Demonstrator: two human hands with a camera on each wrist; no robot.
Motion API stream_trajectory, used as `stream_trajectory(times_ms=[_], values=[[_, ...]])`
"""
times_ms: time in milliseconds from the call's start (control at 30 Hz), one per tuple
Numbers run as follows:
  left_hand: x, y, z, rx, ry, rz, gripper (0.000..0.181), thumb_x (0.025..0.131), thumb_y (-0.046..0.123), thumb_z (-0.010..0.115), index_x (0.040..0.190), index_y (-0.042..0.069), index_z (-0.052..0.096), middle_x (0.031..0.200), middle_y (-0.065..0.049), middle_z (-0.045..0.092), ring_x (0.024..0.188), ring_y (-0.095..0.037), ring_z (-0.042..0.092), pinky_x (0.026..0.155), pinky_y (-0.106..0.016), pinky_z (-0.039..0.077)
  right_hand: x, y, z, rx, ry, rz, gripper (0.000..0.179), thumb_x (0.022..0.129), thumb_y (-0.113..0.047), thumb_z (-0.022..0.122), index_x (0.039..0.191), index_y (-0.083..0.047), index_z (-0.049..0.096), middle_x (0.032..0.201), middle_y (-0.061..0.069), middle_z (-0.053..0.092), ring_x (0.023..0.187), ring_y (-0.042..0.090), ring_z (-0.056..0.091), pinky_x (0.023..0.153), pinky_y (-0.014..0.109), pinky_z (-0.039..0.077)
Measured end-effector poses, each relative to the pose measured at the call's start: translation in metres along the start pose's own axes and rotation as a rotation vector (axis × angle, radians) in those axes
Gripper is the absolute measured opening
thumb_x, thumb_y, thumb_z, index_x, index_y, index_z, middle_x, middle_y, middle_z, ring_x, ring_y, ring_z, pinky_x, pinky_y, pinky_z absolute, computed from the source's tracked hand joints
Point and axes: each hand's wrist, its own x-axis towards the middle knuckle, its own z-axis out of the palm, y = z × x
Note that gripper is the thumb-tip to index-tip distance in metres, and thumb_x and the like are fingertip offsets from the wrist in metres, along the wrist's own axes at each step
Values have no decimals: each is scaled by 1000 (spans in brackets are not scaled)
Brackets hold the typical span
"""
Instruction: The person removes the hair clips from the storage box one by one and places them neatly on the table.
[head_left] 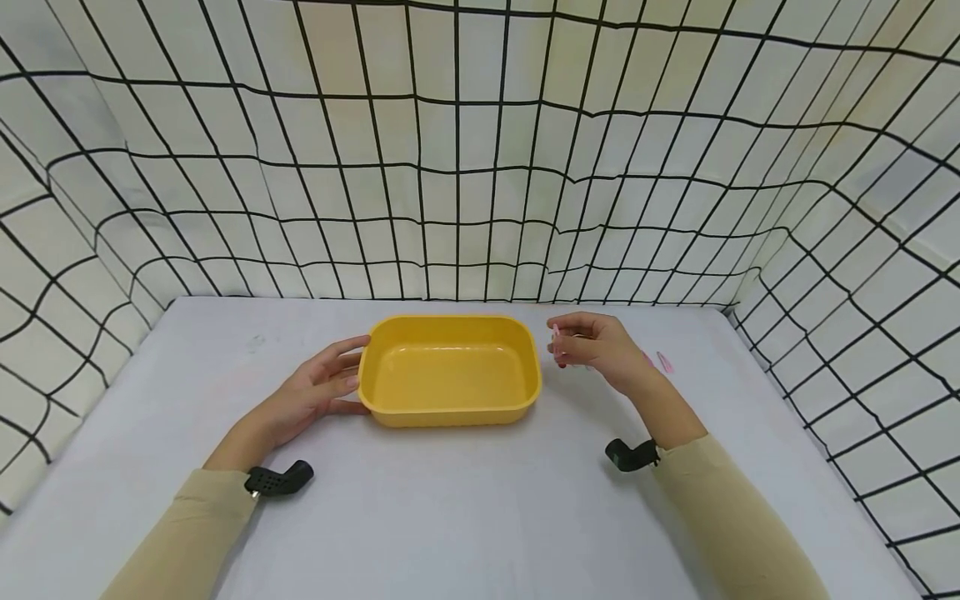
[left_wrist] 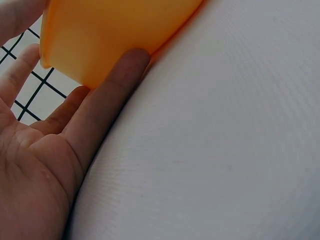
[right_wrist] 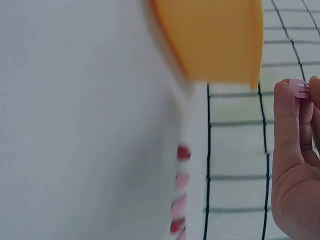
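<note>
A yellow plastic tub (head_left: 450, 419) stands on the white table. My left hand (head_left: 318, 387) rests against its left end, fingers spread and fairly straight; the left wrist view shows one finger lying low along the wall of the tub (left_wrist: 115, 35). Just off the tub's right end, my right hand (head_left: 596, 346) pinches a pink hair clip (right_wrist: 301, 89) between thumb and fingertips, above the table. More small clips, red (right_wrist: 183, 152) and pink (right_wrist: 182, 179), lie in a row on the table; in the head view my right hand and forearm partly hide them.
One pink clip (head_left: 665, 362) lies right of my right wrist. A black wire grid (head_left: 457, 167) with pale sheeting behind it rises along the table's back edge and at both sides. Each wrist wears a black camera, such as the left one (head_left: 279, 479).
</note>
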Motion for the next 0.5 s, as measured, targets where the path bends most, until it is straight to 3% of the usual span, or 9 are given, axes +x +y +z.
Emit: stream_trajectory(times_ms=[167, 300, 500], values=[[1, -2, 1, -13, -3, 6, 61, 103, 8, 51, 158, 17, 25, 160, -23, 22, 123, -21, 60, 92, -50, 57, -6, 21, -41, -95, 78, 58, 40, 96, -14, 66, 133, -2, 59, 114, 12, 63, 94, 24, 68, 89, 38, 60], [1, -2, 0, -8, 0, 4, 61, 103, 8, 51, 158, 17, 26, 160, -23, 23, 123, -20, 60, 92, -50, 57, -12, 35, -74, -155, 143, 101, 42, 99, -15, 60, 138, 1, 54, 110, 8, 59, 92, 18, 64, 83, 30, 60], [0, -1, 0, 2, 6, 4, 61, 104, 8, 50, 158, 16, 24, 160, -23, 22, 122, -20, 60, 91, -48, 58, -21, 49, -112, -261, 230, 190, 43, 102, -19, 56, 140, -1, 52, 122, 15, 56, 98, 17, 57, 83, 23, 57]])
